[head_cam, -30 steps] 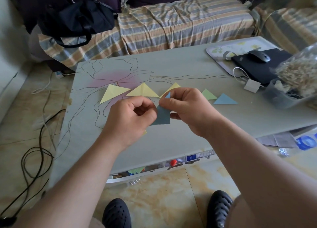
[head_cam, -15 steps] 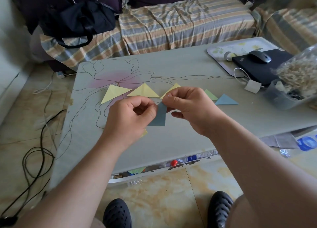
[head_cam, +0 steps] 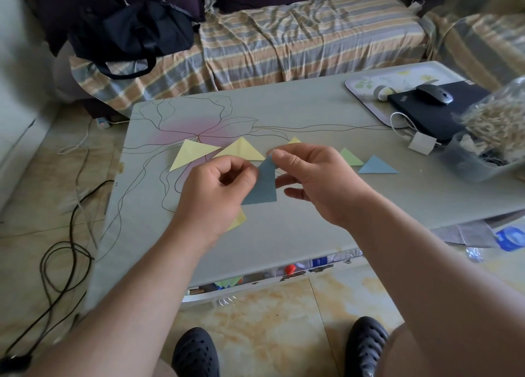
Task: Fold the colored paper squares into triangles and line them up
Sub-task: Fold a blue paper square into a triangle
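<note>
A blue paper (head_cam: 262, 185), folded into a triangle, hangs above the grey table (head_cam: 312, 206) between my hands. My left hand (head_cam: 216, 189) pinches its left edge and my right hand (head_cam: 309, 177) pinches its top tip. Behind them lies a row of folded triangles: a yellow one (head_cam: 191, 153), a second yellow one (head_cam: 241, 149), a third yellow tip (head_cam: 294, 141) mostly hidden by my right hand, a green one (head_cam: 350, 157) and a light blue one (head_cam: 376, 166). A yellow paper corner (head_cam: 238, 220) shows under my left wrist.
At the table's right end are a floral tray (head_cam: 366, 84), a black laptop (head_cam: 434, 112) with a mouse (head_cam: 434, 94) on it, and a clear box (head_cam: 477, 160) of small pale pieces. A striped sofa (head_cam: 298, 35) with a black bag (head_cam: 127, 33) stands behind. Cables (head_cam: 62, 251) lie on the floor at left.
The blue paper has gone from a partly folded shape to a closed triangle. My right hand's pinch has moved to its top tip; both hands stay at about the same spot.
</note>
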A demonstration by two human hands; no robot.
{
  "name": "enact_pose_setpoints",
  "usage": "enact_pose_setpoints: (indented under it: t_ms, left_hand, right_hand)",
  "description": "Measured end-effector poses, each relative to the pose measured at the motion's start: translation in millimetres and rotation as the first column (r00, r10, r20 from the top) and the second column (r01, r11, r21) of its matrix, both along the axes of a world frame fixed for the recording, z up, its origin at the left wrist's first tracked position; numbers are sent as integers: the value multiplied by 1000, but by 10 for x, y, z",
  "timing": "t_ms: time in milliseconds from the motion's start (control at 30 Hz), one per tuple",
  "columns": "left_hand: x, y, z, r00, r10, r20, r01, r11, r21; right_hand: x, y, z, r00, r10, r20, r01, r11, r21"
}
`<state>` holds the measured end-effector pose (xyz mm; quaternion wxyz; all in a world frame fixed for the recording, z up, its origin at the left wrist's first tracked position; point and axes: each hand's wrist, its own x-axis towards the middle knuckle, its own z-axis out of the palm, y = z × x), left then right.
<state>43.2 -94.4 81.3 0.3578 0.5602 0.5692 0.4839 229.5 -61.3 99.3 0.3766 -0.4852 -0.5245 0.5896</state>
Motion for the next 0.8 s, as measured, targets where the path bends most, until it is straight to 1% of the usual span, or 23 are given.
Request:
enact_pose_setpoints:
  t_ms: [67, 133, 200, 267, 333, 400, 433, 500, 633, 700, 767, 800]
  left_hand:
    - [10, 21, 0, 996, 5, 89, -2, 999, -35]
    - [18, 26, 8, 991, -24, 130, 33, 997, -67]
    - [-3, 19, 6, 982, -97, 165, 115, 988, -102]
    - [-34, 8, 6, 969, -172, 179, 189, 979, -80]
    - [-72, 20, 14, 974, -191, 119, 191, 982, 18]
    - [-108, 33, 37, 974, -225, -12, 225, 967, 118]
    - [-121, 40, 41, 967, -247, -62, 254, 955, 153]
    - [-121, 42, 28, 956, -278, -97, 291, 939, 181]
    - [-94, 30, 22, 937, -326, -120, 344, 923, 173]
    - [-109, 33, 39, 945, -291, -148, 315, 933, 176]
    - [-149, 30, 42, 953, -211, -216, 251, 952, 177]
    - [-175, 25, 36, 948, -166, -273, 222, 956, 191]
  right_hand:
    - [-11, -6, -33, 999, 22, 37, -21, 1000, -8]
    - [-20, -5, -59, 997, 40, 65, -39, 999, -20]
    - [-4, 14, -68, 996, 60, 65, -56, 997, -54]
    - [35, 28, -54, 995, 103, 19, -100, 989, -113]
    - [76, 27, -35, 986, 158, -46, -164, 973, -163]
    - [98, 10, -19, 973, 209, -101, -225, 957, -186]
    - [102, 1, -15, 964, 231, -132, -254, 948, -191]
    - [110, -6, -15, 945, 275, -176, -307, 932, -191]
    - [129, 16, -27, 925, 347, -156, -373, 907, -195]
    - [142, 25, -29, 925, 373, -78, -381, 904, -193]
    - [168, 43, 0, 944, 328, -20, -327, 931, -165]
    - [197, 67, 20, 965, 258, -49, -263, 951, -164]
